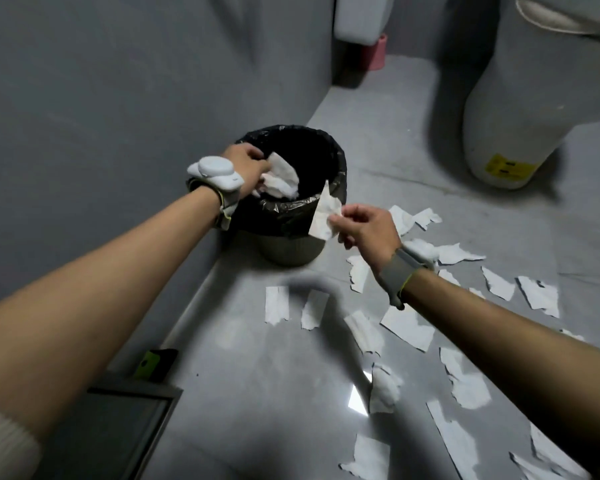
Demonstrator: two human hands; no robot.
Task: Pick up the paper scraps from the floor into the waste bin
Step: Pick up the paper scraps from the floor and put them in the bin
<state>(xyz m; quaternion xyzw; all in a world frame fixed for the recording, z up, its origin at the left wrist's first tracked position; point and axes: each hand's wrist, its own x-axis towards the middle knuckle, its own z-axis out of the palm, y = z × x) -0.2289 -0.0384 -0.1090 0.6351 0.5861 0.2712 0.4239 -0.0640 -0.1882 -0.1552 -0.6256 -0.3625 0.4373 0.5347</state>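
Paper scraps (409, 327) everywhere, strewn across the grey floor (274, 393) to the right of the waste bin (291, 247). Bin tucked against the wall (118, 81), lined with a black bag (336, 168). Left hand (248, 168) over the bin's mouth, fingers closed around a crumpled wad (281, 180) of white paper, hovering just inside the rim. Right hand (367, 226) just beside the near edge, thumb and forefinger pinching a single torn scrap (324, 216), other fingers loosely curled, scrap hanging against the liner outside the opening. Drop-off step, by the look of it. Next up, probably: loosen the left grip so the wad falls in, then lift the right scrap over the rim and let go. Inside of the bin dark; cannot tell what lies at the bottom. Plenty left on the floor, so early in the job. Toilet base (520, 116) well apart, far right.
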